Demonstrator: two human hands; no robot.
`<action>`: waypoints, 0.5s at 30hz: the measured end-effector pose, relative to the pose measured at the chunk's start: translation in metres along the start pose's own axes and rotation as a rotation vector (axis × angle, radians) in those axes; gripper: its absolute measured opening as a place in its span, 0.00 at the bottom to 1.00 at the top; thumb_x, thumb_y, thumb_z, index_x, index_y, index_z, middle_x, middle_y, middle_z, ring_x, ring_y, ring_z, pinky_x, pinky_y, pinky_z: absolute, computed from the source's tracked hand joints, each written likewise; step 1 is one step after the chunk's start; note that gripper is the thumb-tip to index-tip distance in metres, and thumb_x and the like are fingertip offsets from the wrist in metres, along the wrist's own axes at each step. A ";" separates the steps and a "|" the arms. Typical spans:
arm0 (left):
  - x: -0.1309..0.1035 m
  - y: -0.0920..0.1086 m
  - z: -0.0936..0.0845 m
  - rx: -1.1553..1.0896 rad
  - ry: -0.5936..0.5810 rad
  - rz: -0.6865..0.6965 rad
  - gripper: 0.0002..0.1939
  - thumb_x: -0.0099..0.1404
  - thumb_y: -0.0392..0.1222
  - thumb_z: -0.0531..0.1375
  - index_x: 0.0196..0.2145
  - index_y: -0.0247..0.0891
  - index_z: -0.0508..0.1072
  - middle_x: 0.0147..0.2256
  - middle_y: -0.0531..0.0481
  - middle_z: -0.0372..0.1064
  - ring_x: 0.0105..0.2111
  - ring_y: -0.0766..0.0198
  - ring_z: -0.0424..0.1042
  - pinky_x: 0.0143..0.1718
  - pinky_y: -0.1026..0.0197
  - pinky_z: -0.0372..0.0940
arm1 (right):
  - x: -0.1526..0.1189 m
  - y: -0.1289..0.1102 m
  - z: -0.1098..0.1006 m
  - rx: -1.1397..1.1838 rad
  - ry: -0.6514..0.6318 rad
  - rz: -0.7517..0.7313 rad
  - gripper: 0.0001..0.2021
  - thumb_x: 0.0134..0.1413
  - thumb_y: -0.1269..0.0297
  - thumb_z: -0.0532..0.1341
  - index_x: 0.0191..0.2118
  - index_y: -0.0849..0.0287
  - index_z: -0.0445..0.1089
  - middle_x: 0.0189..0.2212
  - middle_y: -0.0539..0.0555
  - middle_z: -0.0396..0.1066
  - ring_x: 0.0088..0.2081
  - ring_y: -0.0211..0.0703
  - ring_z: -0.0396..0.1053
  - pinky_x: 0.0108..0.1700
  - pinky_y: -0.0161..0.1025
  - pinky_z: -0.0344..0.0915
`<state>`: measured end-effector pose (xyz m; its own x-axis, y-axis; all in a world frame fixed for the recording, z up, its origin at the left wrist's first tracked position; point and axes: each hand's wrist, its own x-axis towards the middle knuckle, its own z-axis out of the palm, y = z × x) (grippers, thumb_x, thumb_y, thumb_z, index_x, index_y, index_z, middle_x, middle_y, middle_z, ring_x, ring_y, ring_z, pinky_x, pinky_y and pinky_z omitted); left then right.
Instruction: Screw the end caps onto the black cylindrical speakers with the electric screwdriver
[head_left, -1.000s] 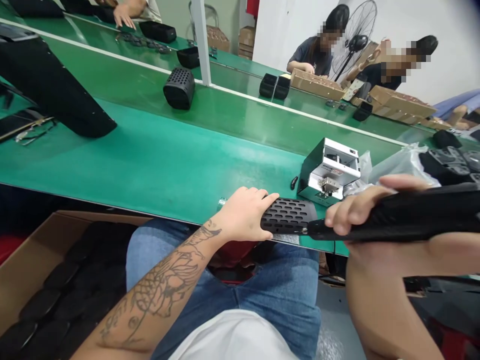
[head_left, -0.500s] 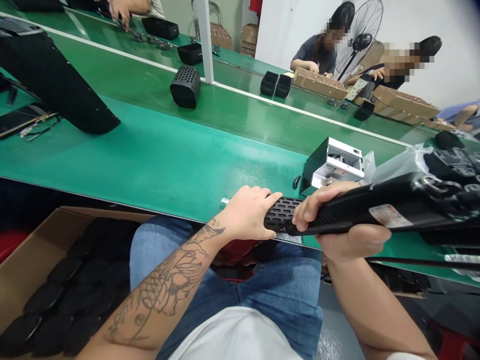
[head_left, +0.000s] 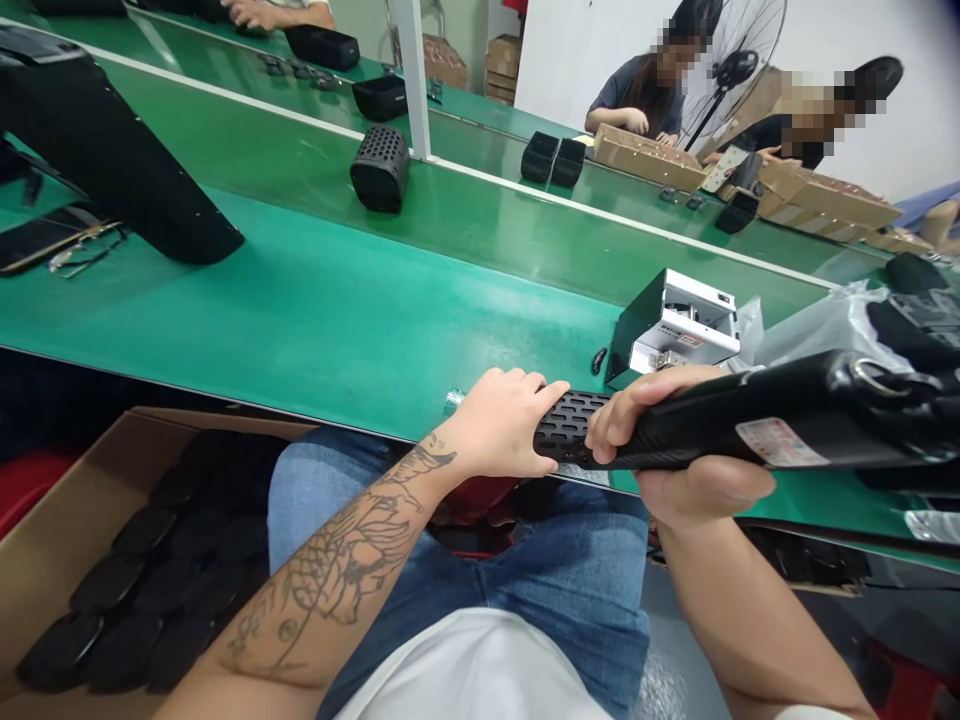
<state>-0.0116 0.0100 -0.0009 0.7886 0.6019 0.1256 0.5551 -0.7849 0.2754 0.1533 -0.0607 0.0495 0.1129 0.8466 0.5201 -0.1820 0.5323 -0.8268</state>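
Two bare hands work together at the near edge of a green tabletop (head_left: 337, 310), seen from the wearer's viewpoint; clock positions are taken from the middle of the view. At 5 o'clock, the left hand (head_left: 502, 430) is clasped over the left end of a black slotted speaker housing (head_left: 574, 420), thumb on the near side, fingers on the far side. The housing lies at 4 o'clock, by the tabletop's front edge. Between 3 and 4 o'clock, the right hand (head_left: 675, 492) is wrapped around a black electric screwdriver (head_left: 705, 430), held nearly level, its slim end pointing toward 9 o'clock at the housing. Fingers hide whether the bit touches.

The step in hand appears to be driving a screw into the housing. The next move would seem to call for a firm left hand and the screwdriver kept straight while pressure is applied.

Near 3 o'clock, beyond the right hand, stands what looks like a screw feeder (head_left: 649, 320), with a small black part (head_left: 598, 360) just beside it. Another perforated housing (head_left: 380, 170) stands at 11 o'clock. At 8 o'clock, an open cardboard box (head_left: 112, 470) holds rows of black parts (head_left: 139, 525). One co-worker (head_left: 626, 90) sits across at 1 o'clock.
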 end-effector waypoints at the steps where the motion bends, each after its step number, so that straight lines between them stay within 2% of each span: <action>1: 0.000 0.000 0.000 -0.003 -0.002 0.001 0.47 0.53 0.63 0.67 0.66 0.43 0.61 0.51 0.41 0.71 0.49 0.46 0.71 0.48 0.50 0.62 | 0.000 0.001 0.000 0.001 -0.010 0.005 0.24 0.47 0.36 0.68 0.39 0.52 0.76 0.20 0.51 0.71 0.16 0.48 0.68 0.19 0.48 0.67; 9: -0.001 0.000 0.002 -0.012 0.011 0.000 0.48 0.52 0.64 0.68 0.65 0.42 0.61 0.51 0.42 0.71 0.48 0.46 0.71 0.47 0.50 0.62 | 0.001 0.002 -0.005 0.049 -0.121 0.060 0.25 0.43 0.37 0.71 0.37 0.53 0.76 0.22 0.51 0.72 0.17 0.45 0.69 0.20 0.46 0.68; 15: -0.001 0.000 0.001 -0.006 0.009 -0.004 0.47 0.54 0.66 0.66 0.65 0.41 0.62 0.50 0.40 0.71 0.47 0.46 0.72 0.46 0.51 0.61 | 0.001 0.010 -0.008 0.068 -0.216 0.056 0.29 0.44 0.31 0.67 0.39 0.53 0.76 0.22 0.50 0.71 0.17 0.45 0.70 0.21 0.45 0.69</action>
<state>-0.0120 0.0095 -0.0023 0.7839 0.6064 0.1333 0.5568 -0.7816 0.2812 0.1598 -0.0543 0.0404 -0.1097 0.8508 0.5138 -0.2485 0.4770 -0.8430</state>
